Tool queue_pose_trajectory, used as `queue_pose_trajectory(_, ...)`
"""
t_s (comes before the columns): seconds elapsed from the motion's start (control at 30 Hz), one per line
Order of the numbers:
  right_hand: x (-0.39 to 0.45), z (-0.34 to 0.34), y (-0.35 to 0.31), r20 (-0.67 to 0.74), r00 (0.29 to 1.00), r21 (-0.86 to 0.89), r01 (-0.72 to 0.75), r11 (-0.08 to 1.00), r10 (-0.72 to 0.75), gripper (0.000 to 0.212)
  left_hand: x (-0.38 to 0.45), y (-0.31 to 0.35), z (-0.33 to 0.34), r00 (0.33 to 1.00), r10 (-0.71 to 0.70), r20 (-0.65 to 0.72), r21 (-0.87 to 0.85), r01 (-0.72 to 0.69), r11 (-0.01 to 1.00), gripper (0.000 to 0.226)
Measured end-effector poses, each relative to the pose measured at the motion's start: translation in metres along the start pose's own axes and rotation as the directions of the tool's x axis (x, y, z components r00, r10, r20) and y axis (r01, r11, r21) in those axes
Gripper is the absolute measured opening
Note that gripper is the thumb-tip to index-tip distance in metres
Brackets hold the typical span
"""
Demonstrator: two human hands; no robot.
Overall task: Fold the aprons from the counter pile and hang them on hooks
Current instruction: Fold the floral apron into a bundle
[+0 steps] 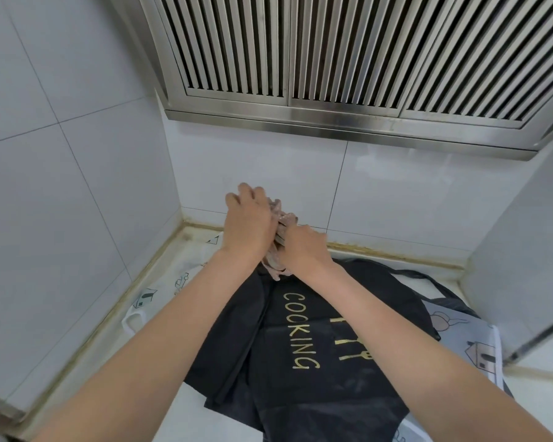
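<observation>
"COOKING" in gold, black apron [300, 362]

2 bare forearms in view, reaching in from the lower edge. no sleeves visible down to the frame's edge. left hand [246, 224] and right hand [304, 250] ungloved. no rings, watch or bands seen on wrists or fingers.
</observation>
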State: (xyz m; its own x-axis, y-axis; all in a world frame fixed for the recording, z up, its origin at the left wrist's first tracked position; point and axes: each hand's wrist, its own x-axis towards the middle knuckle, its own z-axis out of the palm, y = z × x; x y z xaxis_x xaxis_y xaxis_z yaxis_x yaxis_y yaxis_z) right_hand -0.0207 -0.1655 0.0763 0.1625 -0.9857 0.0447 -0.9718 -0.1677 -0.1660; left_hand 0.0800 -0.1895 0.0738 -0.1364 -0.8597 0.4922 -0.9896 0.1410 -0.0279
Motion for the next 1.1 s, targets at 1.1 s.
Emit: queue_pose_trajectory(1.1,0.026,-0.010,0.036,0.260,0.946,0.504,0.036,0.863,-0.192,0.017,0.001,-0.031,-0.007,0.920,-0.236,0.314,-0.670,0.390,0.631,0.020)
